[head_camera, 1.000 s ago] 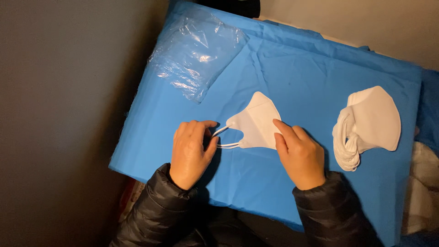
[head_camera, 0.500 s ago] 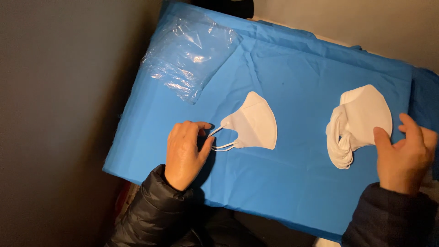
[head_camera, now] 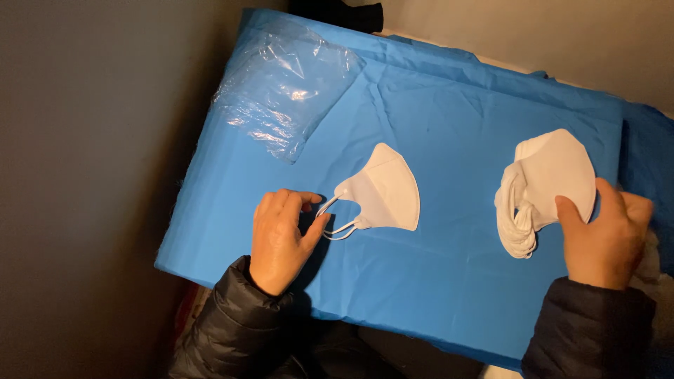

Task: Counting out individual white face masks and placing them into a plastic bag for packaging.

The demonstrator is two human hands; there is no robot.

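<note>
One folded white mask [head_camera: 382,189] lies flat mid-cloth on the blue cloth [head_camera: 449,112], ear loops [head_camera: 335,217] pointing at the left hand [head_camera: 281,238]. Left thumb and fingers pinch lightly around the loops, palm down, wrist low on the cloth. Stack of white masks [head_camera: 540,186] sits well apart to the right; the right hand [head_camera: 607,238] is on its lower right edge, thumb on top, fingers hidden, so a full grip can't be confirmed. Crumpled clear plastic bag [head_camera: 284,88] sits near the upper left corner. Likely risks: a loop tug could drag or unfold the single mask; a thumb-only hold could fan the stack or lift several at once. Both sleeves are dark puffer.
</note>
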